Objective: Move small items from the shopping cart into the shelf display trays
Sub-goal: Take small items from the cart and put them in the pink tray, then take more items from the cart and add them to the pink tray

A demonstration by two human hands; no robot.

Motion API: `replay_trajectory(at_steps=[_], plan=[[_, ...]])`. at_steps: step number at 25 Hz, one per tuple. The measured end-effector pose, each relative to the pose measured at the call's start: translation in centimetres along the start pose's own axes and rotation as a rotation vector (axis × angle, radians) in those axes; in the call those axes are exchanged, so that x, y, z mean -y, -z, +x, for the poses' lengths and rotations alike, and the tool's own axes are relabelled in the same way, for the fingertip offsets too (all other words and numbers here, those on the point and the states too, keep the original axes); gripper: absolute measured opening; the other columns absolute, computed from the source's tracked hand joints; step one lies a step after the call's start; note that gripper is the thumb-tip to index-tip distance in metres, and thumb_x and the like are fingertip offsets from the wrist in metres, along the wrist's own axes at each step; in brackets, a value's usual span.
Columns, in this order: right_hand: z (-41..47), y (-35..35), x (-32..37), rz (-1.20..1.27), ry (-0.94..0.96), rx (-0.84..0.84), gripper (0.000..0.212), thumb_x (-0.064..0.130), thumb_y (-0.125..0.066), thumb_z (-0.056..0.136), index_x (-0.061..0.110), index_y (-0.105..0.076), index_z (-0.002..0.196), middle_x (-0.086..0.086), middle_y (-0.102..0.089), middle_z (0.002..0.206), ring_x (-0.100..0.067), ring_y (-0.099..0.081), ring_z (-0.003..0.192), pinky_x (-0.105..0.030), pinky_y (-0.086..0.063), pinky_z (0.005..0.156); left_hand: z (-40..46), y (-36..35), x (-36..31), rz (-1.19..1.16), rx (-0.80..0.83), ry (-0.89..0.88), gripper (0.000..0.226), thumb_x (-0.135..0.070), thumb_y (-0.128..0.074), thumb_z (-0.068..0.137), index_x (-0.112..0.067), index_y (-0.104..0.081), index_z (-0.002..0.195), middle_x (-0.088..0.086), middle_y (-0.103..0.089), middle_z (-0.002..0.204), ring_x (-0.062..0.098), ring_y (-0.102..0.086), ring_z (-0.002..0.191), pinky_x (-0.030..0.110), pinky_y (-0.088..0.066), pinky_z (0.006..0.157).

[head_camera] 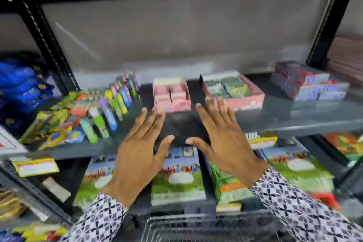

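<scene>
A: From the head camera, what are the hands doing?

B: The left hand (137,155) and right hand (225,143) are both spread flat, fingers released, holding nothing, above the front edge of the grey shelf (294,118).

A: And the trays?

B: A small pink tray (171,95) sits just beyond the fingertips; a larger pink tray (233,90) with greenish packets stands to its right. The frame is blurred, so the packets' print is unreadable.

A: The cart?

B: Its wire rim (196,226) shows at the bottom, between the patterned sleeves (306,208); its contents can't be seen.
</scene>
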State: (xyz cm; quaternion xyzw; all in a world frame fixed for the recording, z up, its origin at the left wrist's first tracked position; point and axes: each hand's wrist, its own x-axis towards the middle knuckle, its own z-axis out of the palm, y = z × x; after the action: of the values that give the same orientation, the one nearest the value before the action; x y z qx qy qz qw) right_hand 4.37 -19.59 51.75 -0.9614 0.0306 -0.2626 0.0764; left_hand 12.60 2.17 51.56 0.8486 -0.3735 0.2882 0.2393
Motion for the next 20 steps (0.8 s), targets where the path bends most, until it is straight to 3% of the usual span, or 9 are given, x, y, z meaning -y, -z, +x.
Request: replay_trajectory(at_steps=[3,5,9,11,14,17,20], plan=[[-11.1,-1.0,0.1,0.116,-0.003,0.026,0.077,0.056,-0.051,0.102,0.015,-0.024,0.161,-0.009,-0.012,0.172,-0.029,0.002,0.159,-0.053,-0.014,0.127,-10.2,-2.0,-2.1,-0.122,0.184,-0.007,0.062,-0.045,-0.057,0.1,-0.02,-0.046,0.154,-0.005,-0.038,0.164,0.011,-0.025,0.156,0.03,-0.031,0.12],[-17.3,-3.6,-0.5,0.185,-0.005,0.158,0.068,0.038,-0.061,0.101,0.011,-0.033,0.157,-0.009,-0.022,0.17,-0.028,-0.006,0.159,-0.05,-0.021,0.126,-16.0,-5.6,-2.6,-0.166,0.403,0.037,0.063,-0.048,-0.053,0.101,-0.023,-0.041,0.157,-0.005,-0.034,0.166,0.01,-0.022,0.156,0.032,-0.03,0.121],[-27.2,-13.1,-3.4,0.264,-0.186,0.502,0.066,0.03,-0.057,0.101,0.02,-0.028,0.159,-0.001,-0.014,0.171,-0.015,0.0,0.158,-0.032,-0.005,0.124,-27.8,-16.7,-1.0,-0.208,0.794,0.15,0.066,-0.052,-0.044,0.102,-0.024,-0.032,0.16,-0.001,-0.03,0.168,0.016,-0.023,0.156,0.042,-0.034,0.121],[-31.5,-19.2,-4.6,0.3,-0.27,0.641,0.067,0.029,-0.052,0.101,0.021,-0.022,0.16,-0.001,-0.01,0.172,-0.016,0.0,0.158,-0.041,-0.013,0.128,-33.1,-22.5,0.2,-0.2,0.951,0.128,0.067,-0.053,-0.044,0.103,-0.019,-0.032,0.16,0.004,-0.032,0.167,0.022,-0.029,0.154,0.047,-0.04,0.118],[-37.6,-29.3,-5.4,0.342,-0.281,0.842,0.068,0.023,-0.054,0.099,0.015,-0.024,0.159,-0.013,-0.015,0.17,-0.032,-0.014,0.157,-0.054,-0.038,0.117,-40.0,-30.7,1.3,-0.188,1.171,0.185,0.076,-0.054,-0.049,0.098,-0.016,-0.029,0.16,0.008,-0.03,0.168,0.025,-0.031,0.154,0.043,-0.037,0.12],[-42.0,-37.0,-5.3,0.395,-0.288,0.963,0.07,0.014,-0.059,0.097,0.01,-0.027,0.16,-0.018,-0.011,0.171,-0.037,-0.01,0.157,-0.051,-0.034,0.121,-45.6,-35.8,0.9,-0.155,1.292,0.275,0.087,-0.053,-0.049,0.088,-0.014,-0.024,0.162,0.01,-0.02,0.171,0.029,-0.02,0.157,0.044,-0.028,0.125],[-45.2,-44.6,-6.1,0.337,-0.269,0.996,0.073,0.024,-0.06,0.098,0.011,-0.025,0.16,-0.018,-0.006,0.171,-0.039,-0.005,0.158,-0.047,-0.02,0.126,-50.8,-40.7,0.7,-0.084,1.262,0.321,0.107,-0.058,-0.066,0.081,-0.008,-0.018,0.163,0.016,-0.011,0.171,0.036,-0.014,0.158,0.045,-0.023,0.127]])
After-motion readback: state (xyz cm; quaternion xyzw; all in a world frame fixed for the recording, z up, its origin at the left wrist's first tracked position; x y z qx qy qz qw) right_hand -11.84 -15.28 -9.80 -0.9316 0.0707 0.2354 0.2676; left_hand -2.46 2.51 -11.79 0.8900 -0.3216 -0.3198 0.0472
